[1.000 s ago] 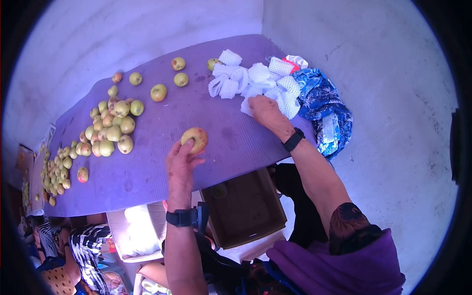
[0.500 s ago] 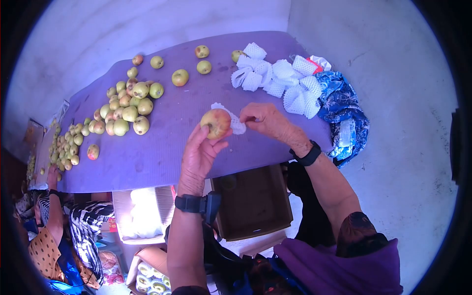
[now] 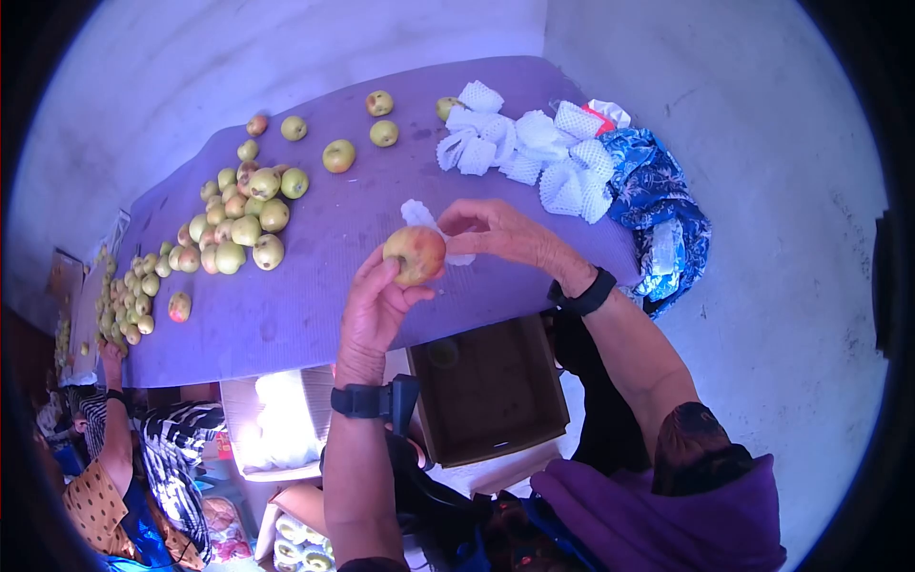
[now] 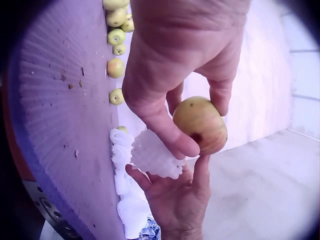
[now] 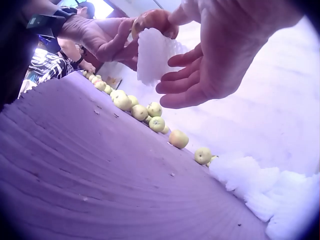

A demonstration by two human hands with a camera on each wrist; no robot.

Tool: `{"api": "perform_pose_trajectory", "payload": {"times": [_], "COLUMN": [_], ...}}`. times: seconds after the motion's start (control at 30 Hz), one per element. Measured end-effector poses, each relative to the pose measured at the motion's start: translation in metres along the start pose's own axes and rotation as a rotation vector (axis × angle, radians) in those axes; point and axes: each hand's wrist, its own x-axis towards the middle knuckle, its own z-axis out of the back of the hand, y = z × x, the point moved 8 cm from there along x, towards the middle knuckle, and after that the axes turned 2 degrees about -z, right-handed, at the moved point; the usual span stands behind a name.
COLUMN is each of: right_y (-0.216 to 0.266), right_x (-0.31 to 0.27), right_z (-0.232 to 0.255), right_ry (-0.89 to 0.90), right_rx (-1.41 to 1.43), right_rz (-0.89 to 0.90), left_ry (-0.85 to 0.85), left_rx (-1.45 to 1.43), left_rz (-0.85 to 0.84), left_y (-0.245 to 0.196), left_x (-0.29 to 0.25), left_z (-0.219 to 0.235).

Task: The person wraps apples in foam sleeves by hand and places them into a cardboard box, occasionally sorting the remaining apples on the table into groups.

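Observation:
My left hand (image 3: 369, 310) pinches a yellow-red apple (image 3: 416, 255) above the table's front part. Close to its right side, my right hand (image 3: 505, 234) has a white foam net (image 3: 419, 215) at its fingers. In the left wrist view the net (image 4: 156, 154) hangs beside the apple (image 4: 200, 125), between the two hands. The right wrist view shows the net (image 5: 156, 56) against the right hand's fingers, just below the apple (image 5: 156, 23); the thumb reaches toward the apple. Whether the net touches the apple is unclear.
Many apples (image 3: 230, 257) lie on the left of the purple table (image 3: 324, 286). White foam nets (image 3: 543, 135) and a blue patterned cloth (image 3: 658, 205) lie at the right. Below the front edge are an open carton (image 3: 491, 405) and a lit box (image 3: 276, 419). Another person (image 3: 114, 458) is at lower left.
My right hand has left the net pile with one net and moved left to the apple. My left hand has raised the apple toward it. The other person's arm now reaches the far-left apples.

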Motion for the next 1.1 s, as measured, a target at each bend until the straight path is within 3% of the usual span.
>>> {"api": "perform_pose_trajectory", "payload": {"times": [0.23, 0.4, 0.6, 0.8, 1.0, 1.1], "right_y": [0.001, 0.005, 0.003, -0.005, -0.013, -0.016], "right_x": [0.0, 0.002, 0.002, 0.006, 0.007, 0.01], "right_z": [-0.003, -0.002, -0.002, -0.001, -0.004, -0.002], "right_ry": [0.035, -0.078, -0.104, -0.191, -0.136, -0.221], "right_rx": [-0.137, -0.143, -0.161, -0.294, -0.153, -0.277], "right_rz": [0.027, 0.081, -0.033, 0.054, -0.011, -0.002], "left_ry": [0.0, 0.04, 0.045, -0.021, -0.013, -0.009], "left_rx": [-0.104, -0.076, -0.038, -0.013, 0.036, 0.033], "left_rz": [0.016, 0.05, 0.059, 0.055, 0.065, 0.067], "left_y": [-0.003, 0.0, 0.001, 0.001, 0.005, 0.007], "left_x": [-0.003, -0.003, -0.004, -0.004, -0.001, -0.001], "left_z": [0.003, 0.004, 0.003, 0.003, 0.01, 0.011]}}
